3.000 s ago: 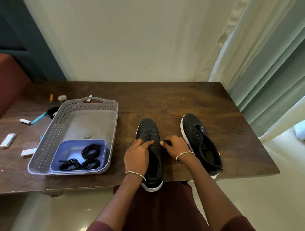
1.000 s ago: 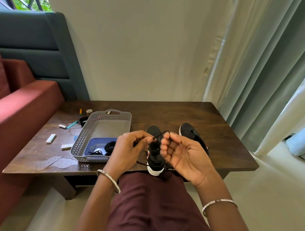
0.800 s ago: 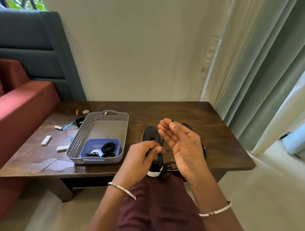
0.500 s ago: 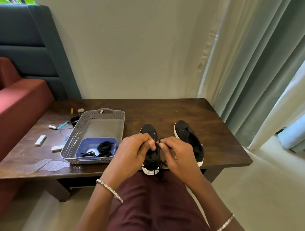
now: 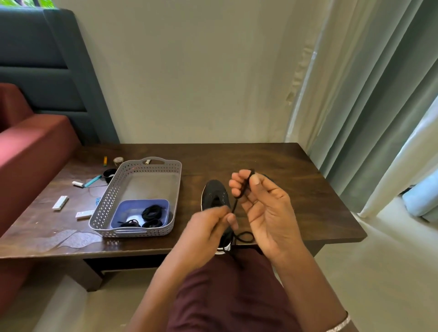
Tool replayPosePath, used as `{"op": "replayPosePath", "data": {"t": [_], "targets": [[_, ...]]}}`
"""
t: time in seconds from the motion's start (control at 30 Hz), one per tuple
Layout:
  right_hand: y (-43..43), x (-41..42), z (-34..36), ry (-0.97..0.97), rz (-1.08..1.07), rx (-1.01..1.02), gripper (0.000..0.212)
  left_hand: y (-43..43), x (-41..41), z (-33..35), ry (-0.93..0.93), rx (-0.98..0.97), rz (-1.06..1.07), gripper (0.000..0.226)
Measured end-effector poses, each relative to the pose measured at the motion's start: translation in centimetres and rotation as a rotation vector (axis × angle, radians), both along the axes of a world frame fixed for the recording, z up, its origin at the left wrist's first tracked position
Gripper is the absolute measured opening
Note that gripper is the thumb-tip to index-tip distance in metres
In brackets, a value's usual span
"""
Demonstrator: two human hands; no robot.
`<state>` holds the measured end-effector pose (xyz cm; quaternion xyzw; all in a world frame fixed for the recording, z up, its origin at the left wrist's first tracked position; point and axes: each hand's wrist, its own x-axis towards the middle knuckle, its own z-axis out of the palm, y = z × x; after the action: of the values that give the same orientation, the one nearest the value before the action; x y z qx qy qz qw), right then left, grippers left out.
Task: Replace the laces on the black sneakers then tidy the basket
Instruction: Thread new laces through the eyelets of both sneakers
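Now my right grip (image 5: 265,213) and left grip (image 5: 206,229) each pinch the black lace (image 5: 235,205). I think I'm lacing; next, poke its end into the middle sneaker (image 5: 214,193).

A plain cream wall (image 5: 201,71) fills the back, lit by soft daylight. Against it stands a low, dark wooden counter (image 5: 272,161), its top scuffed and shiny in patches near the front left corner. A red sofa (image 5: 30,151) sits just beside the counter's left end. Behind the sofa rises a teal padded panel (image 5: 42,59) with horizontal seams. A sliver of green leaves shows through a window (image 5: 45,2) at the top left. On the right, long grey-green curtains (image 5: 379,106) with a pale sheer layer hang down to the smooth, light floor (image 5: 391,272).
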<state>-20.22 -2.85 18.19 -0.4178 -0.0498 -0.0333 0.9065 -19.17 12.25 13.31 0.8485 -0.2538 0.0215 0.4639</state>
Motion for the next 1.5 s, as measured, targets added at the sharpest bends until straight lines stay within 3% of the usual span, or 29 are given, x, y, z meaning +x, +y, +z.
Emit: {"op": "replayPosePath", "data": {"t": [0.07, 0.17, 0.23, 0.3, 0.43, 0.53, 0.67, 0.73, 0.8, 0.87, 0.97, 1.07, 1.17, 1.33, 1.43, 1.5], "targets": [[0.4, 0.6, -1.4, -0.052, -0.186, -0.275, 0.02, 0.0, -0.3, -0.1, 0.024, 0.048, -0.028, 0.032], [0.2, 0.6, -4.0, -0.226, -0.404, -0.856, 0.015, 0.8, -0.1, 0.6, -0.003, 0.071, -0.014, 0.031], [-0.2, 0.2, -5.4, -0.39, -0.415, -1.149, 0.012, 1.5, 0.2, 1.3, -0.071, 0.081, 0.011, 0.031], [-0.3, -0.5, -5.8, -0.39, -0.291, -1.206, 0.014, 2.3, 0.6, 2.0, -0.139, 0.102, 0.041, 0.03], [-0.6, -1.7, -5.0, -0.189, 0.07, -0.981, 0.024, 3.0, 1.3, 2.7, -0.221, 0.049, 0.121, 0.031], [-0.3, -2.1, -3.1, -0.074, 0.258, -0.56, 0.025, 2.4, 1.2, 2.5, -0.197, -0.027, 0.13, 0.031], [0.1, -1.7, -0.4, 0.029, 0.185, -0.019, 0.022, 0.8, 0.4, 1.2, -0.099, -0.065, 0.073, 0.031], [0.1, -0.9, -0.2, 0.049, 0.097, 0.109, 0.021, 0.2, 0.0, 0.3, -0.068, -0.014, 0.049, 0.034], [0.2, -0.1, -0.7, 0.048, -0.018, 0.106, 0.023, -0.4, -0.6, -0.1, -0.053, 0.06, 0.007, 0.037], [0.3, 0.3, -2.0, -0.021, -0.159, -0.139, 0.025, -0.7, -1.0, -0.1, -0.051, 0.111, -0.03, 0.036], [-0.2, 0.4, -4.2, -0.206, -0.369, -0.823, 0.023, 0.1, -0.9, 0.7, -0.074, 0.077, -0.01, 0.034], [-0.5, -0.3, -5.5, -0.325, -0.256, -1.121, 0.022, 1.6, 0.0, 2.0, -0.159, 0.064, 0.061, 0.035], [-0.4, -1.3, -5.3, -0.209, -0.022, -0.964, 0.027, 2.6, 1.0, 2.5, -0.202, 0.052, 0.129, 0.033], [0.0, -2.1, -1.6, 0.06, 0.243, -0.242, 0.029, 1.5, 1.1, 0.9, -0.144, -0.087, 0.15, 0.033], [0.2, -1.4, -0.3, 0.146, 0.189, 0.165, 0.028, 0.3, 0.4, -0.9, -0.089, -0.098, 0.123, 0.033], [0.2, -0.6, -0.3, 0.114, 0.086, 0.217, 0.024, -0.3, -0.2, -1.8, -0.048, -0.06, 0.085, 0.036]]}}
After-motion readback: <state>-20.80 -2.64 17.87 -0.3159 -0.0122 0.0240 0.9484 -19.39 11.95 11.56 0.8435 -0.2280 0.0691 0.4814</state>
